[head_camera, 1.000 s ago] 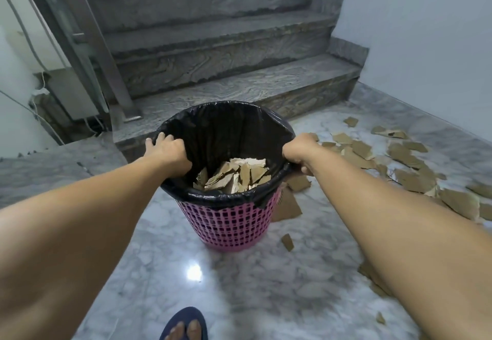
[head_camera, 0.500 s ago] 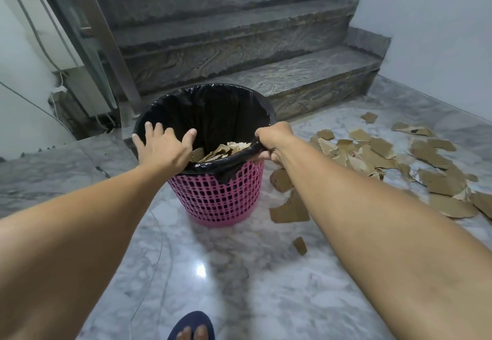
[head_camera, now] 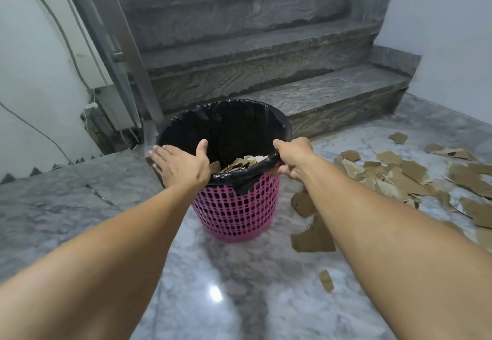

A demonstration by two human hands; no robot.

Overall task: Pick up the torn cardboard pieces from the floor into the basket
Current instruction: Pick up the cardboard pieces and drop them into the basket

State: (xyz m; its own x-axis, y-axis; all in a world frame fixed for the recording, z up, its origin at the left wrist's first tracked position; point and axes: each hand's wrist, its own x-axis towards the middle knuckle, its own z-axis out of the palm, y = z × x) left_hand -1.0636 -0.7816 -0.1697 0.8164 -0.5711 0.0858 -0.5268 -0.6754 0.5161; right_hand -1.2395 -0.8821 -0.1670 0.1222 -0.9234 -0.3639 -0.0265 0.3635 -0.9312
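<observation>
Head view: upright pink basket, right hand gripping its rim, left hand flat-fingered on the opposite rim, cardboard pieces scattered to its right.

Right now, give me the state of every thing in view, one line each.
Basket: upright on the floor, partly filled.
Liner: folded over the rim.
Cardboard: mostly scattered on the floor, some in the basket.
Left hand: open, fingers straight at the rim.
Right hand: grip on the rim.
</observation>
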